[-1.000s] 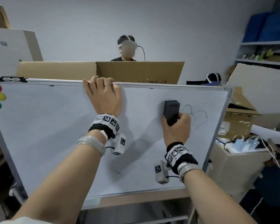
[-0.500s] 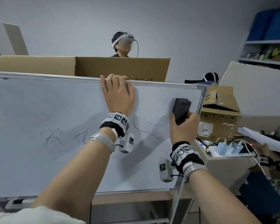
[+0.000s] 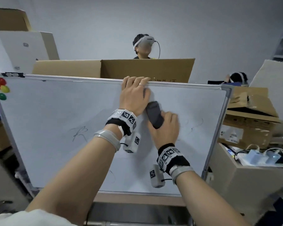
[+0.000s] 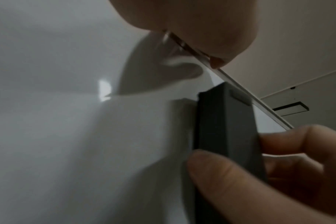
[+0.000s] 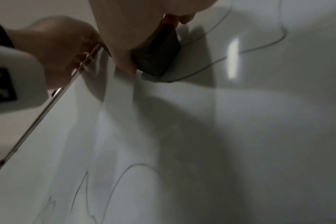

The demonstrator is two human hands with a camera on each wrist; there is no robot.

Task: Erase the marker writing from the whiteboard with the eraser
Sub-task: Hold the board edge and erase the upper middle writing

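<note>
Your right hand (image 3: 166, 128) gripping eraser (image 3: 154, 116) on whiteboard (image 3: 55, 115), left hand (image 3: 134, 95) hooked over its top edge just beside, magnets (image 3: 0, 88) far left, box (image 3: 147, 69) behind.

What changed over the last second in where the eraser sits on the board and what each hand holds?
The right hand carried the eraser leftward across the whiteboard, from near the right-side scribbles to just beside the left hand; those scribbles now look fainter. Nothing was let go or newly taken. The left hand still grips the board's top edge, the right still grips the eraser, and the "R" writing remains.
</note>
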